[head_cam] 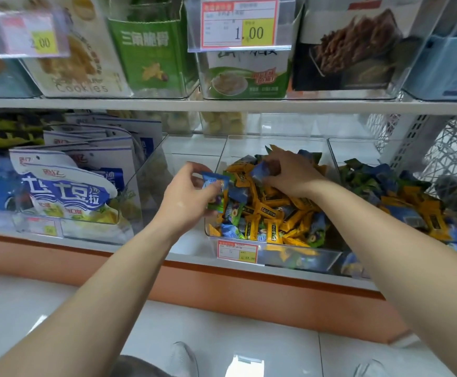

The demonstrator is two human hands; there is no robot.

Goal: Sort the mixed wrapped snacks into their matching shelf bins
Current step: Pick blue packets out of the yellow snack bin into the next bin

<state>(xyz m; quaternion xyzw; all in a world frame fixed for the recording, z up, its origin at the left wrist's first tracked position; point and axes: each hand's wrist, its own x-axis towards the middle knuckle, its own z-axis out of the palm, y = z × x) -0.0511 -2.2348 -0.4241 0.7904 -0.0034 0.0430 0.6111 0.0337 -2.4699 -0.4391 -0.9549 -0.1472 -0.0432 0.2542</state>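
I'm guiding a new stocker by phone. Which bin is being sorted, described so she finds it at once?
On the lower shelf, right of the big blue-and-white pouches, stands a clear bin heaped with orange, blue and green wrapped snacks. Of two such bins it is the left one, where the left hand and right hand each grip some.

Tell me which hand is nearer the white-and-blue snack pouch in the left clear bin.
Left. The left hand, gripping wrapped snacks, is right of the white-and-blue snack pouch; the right hand, pinching a blue-wrapped snack, is farther right, over the clear mixed-snack bin.
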